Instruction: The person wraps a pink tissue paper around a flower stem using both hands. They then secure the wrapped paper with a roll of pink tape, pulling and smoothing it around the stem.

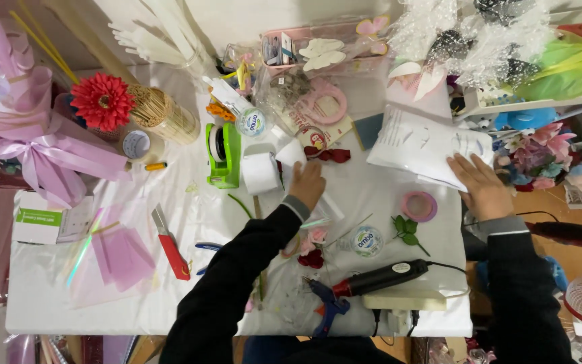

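- On the white table [55, 303], the left hand [306, 184] lies palm down with fingers loosely together, holding nothing that can be seen; whether the fingertips pinch anything is not clear.
- Just beyond its fingertips stands a roll of white paper [260, 172], and past that a green tape dispenser [223, 155].
- Ahead of this hand and slightly to its right lies a scrap of red ribbon [331, 156].
- Near its wrist, toward the body, rest small red and pink flowers [312, 251] and a round lidded tub [367, 240].
- Out at the table's right edge, the right hand [483, 185] is spread flat, fingers pressing on a white sheet of paper [419, 143]; it grips nothing.
- Just left of that hand lies a pink tape roll [419, 206], with a green leaf sprig [407, 231] beside it, nearer the body.
- Close to the body, between the two forearms, sit a black heat tool [382, 277] and a blue glue gun [328, 307].
- Far left of the left hand lie a red box cutter [172, 249], pink wrapping sheets [119, 256] and a red daisy [102, 101].
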